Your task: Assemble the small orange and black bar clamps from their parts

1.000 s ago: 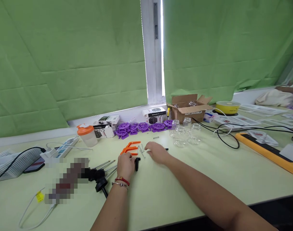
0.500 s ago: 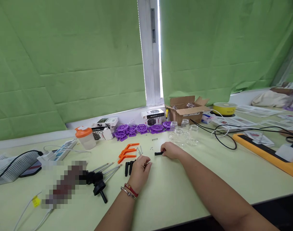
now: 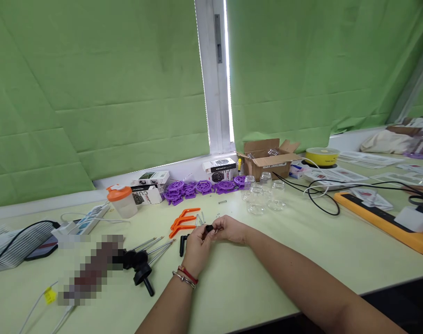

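Note:
Near the middle of the table my left hand [image 3: 198, 246] is closed round a small black part [image 3: 209, 228], whose end shows between thumb and fingers. My right hand [image 3: 228, 229] meets it from the right, its fingers pinched at the same part. Just left of my left hand lie black handle pieces [image 3: 182, 246], partly hidden by it. Orange frames [image 3: 183, 222] lie behind, with thin metal pins [image 3: 202, 217] beside them. Farther back is a short row of small springs or screws [image 3: 222, 202], too small to tell.
Black parts with metal rods [image 3: 142, 268] lie at the left, near an orange-lidded cup [image 3: 123, 202]. Purple parts [image 3: 203, 187], clear jars [image 3: 256, 199] and a cardboard box [image 3: 267, 160] stand behind. An orange-and-black case [image 3: 381, 222] and cables are at the right.
My right hand has moved left and nearer with the black part, which has left the table. My left hand has closed on it, and the two hands are now together.

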Available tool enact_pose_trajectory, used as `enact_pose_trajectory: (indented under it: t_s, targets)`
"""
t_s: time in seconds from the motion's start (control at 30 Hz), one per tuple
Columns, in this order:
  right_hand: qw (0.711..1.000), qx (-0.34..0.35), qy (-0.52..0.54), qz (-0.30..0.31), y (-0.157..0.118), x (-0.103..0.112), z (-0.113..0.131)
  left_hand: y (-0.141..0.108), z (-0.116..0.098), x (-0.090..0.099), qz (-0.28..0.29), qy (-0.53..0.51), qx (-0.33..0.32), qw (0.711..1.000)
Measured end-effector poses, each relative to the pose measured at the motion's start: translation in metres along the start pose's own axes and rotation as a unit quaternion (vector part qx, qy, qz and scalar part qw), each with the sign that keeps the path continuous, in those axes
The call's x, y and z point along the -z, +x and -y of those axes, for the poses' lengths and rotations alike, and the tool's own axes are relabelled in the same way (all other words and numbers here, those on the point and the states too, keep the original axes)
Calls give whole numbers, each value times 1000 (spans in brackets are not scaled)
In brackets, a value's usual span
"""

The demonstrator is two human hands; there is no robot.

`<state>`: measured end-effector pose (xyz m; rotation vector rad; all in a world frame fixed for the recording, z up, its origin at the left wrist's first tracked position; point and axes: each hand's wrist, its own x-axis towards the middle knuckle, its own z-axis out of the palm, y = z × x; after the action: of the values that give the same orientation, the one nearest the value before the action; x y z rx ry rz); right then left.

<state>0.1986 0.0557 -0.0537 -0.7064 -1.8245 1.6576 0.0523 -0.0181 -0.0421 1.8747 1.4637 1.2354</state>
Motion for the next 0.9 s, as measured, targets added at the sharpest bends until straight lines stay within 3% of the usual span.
enact_pose_trajectory:
  t_s: [0.13,0.2,0.27,0.33,0.43,0.53,0.63,0.9]
  targets:
    - [998,-15,-63,13,2,6,-2,1,-1,2,5,38,15,999]
    - [994,-15,-111,-14,3,14,-3,1,-3,1,13,56,15,998]
    - [977,-17,-181,-110,4,26,-4,0,-5,0,23,71,14,997]
    - [936,-33,-257,-236,5,39,-7,0,-5,-1,27,78,15,996]
    - [874,-68,-355,-324,6,55,-12,1,-4,-2,27,75,13,997]
    - [838,-91,-420,-337,6,61,-18,1,-2,-2,27,74,14,997]
    - [820,-116,-456,-327,7,61,-21,0,0,-3,25,79,14,996]
    - [817,-109,-471,-314,9,63,-21,0,0,-3,29,79,12,996]
